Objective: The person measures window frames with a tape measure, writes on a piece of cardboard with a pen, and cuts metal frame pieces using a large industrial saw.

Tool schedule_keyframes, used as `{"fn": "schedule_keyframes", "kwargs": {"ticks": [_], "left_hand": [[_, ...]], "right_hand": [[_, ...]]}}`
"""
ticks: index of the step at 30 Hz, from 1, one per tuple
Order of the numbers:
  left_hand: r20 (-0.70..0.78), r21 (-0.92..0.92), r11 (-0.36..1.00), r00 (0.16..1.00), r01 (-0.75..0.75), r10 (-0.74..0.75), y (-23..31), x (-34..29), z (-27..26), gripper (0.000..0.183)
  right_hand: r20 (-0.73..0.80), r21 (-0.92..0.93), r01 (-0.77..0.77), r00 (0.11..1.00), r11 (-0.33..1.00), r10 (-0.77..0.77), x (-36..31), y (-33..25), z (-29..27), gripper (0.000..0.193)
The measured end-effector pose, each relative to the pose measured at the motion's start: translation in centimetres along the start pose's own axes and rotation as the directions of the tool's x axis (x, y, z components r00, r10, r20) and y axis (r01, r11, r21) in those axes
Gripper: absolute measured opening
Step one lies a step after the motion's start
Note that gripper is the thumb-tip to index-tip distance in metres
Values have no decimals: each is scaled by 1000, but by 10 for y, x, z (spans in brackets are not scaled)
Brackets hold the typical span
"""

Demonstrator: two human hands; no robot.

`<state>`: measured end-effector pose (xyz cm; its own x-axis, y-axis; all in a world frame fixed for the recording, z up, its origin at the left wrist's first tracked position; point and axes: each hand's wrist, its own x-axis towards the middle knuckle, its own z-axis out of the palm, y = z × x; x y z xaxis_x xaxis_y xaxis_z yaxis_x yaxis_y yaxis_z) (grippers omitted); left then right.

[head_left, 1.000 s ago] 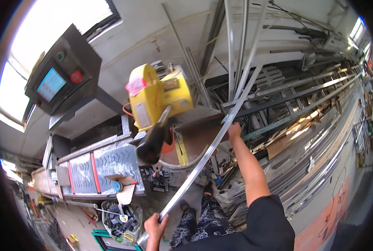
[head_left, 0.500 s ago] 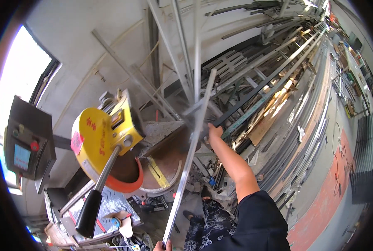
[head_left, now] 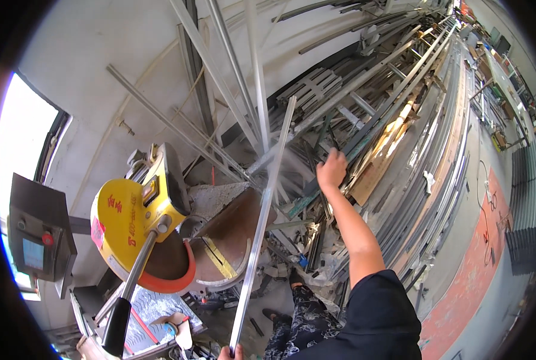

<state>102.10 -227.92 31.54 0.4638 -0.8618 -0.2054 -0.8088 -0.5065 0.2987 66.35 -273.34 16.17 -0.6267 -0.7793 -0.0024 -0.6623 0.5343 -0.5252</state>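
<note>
While the left hand (head_left: 230,353) shows only partly at the lower edge, its thumb and fingers are closed around the lower end of a long silver bar (head_left: 265,216). The right hand (head_left: 332,169) is stretched forward with its fingers loosely curled, near a dark bar (head_left: 373,131) to its right; whether it has hold of anything, one cannot tell. From the left hand the silver bar rises at a slight tilt to the right, and its upper end is to the left of the right hand and above it in the view. It passes in front of the brown round base (head_left: 205,264) of a yellow saw (head_left: 121,207), but if the two are touching is not clear. This saw has an orange guard edge (head_left: 175,284) and a black handle (head_left: 116,327) pointing down toward the person. Further to the left is a dark control box (head_left: 60,231) with a small screen (head_left: 33,253) and a red button (head_left: 47,239). Beyond the silver bar, several metal lengths (head_left: 236,72) lean near the pale wall (head_left: 112,48). On the right side, a wide pile of long profiles (head_left: 424,198) lies along the floor, next to a reddish floor patch (head_left: 460,306).
</note>
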Motion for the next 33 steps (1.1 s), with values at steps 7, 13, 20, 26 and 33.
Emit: {"fn": "schedule_keyframes", "kwargs": {"ticks": [7,13,20,26,33], "left_hand": [[-81,-17,996,993,-88,86,-27,10,12,28],[-85,-92,994,995,-66,58,-34,4,7,33],[-182,-32,974,959,-225,216,-35,7,3,34],[-140,68,952,941,-300,307,-47,30,4,38],[-57,110,972,975,-206,213,-78,40,-21,39]], "right_hand": [[277,-151,660,743,736,-609,-63,29,17,41],[284,58,542,796,838,-535,-85,12,-7,34],[664,669,-287,646,686,-377,-234,30,-46,66],[762,644,-683,532,344,-371,-348,-14,-72,27],[913,370,-862,268,347,-308,-374,-31,-44,21]]}}
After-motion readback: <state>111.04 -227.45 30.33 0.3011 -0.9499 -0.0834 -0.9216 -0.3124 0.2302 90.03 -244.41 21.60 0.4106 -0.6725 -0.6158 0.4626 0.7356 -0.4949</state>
